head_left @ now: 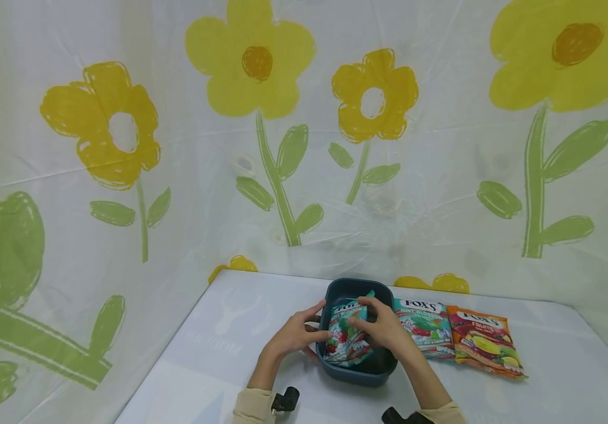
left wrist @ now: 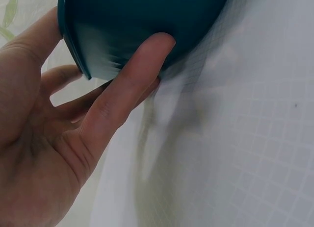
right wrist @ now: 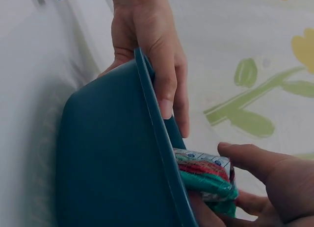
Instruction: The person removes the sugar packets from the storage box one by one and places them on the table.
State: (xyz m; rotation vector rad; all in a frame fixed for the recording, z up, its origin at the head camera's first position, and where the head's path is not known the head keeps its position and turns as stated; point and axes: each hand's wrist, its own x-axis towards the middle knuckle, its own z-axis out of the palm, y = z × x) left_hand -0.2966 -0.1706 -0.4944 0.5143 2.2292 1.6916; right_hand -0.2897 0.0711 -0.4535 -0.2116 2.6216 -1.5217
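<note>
A teal mint candy bag (head_left: 340, 338) leans inside a dark blue plastic tub (head_left: 357, 378), its top near the rim. My right hand (head_left: 386, 325) reaches over the tub and pinches the bag; in the right wrist view the bag's folded end (right wrist: 208, 175) sits between thumb and fingers. My left hand (head_left: 290, 335) grips the tub's left side, with some fingers over the rim and others against the outer wall. The tub's wall (left wrist: 117, 21) fills the top of the left wrist view. Part of the tub's inside is hidden behind the bag and my right hand.
Right of the tub, another teal candy bag (head_left: 426, 330) lies flat on the white table (head_left: 192, 359). An orange fruit candy bag (head_left: 484, 341) lies beside it. A flower-printed curtain (head_left: 426, 194) hangs behind the table's far edge.
</note>
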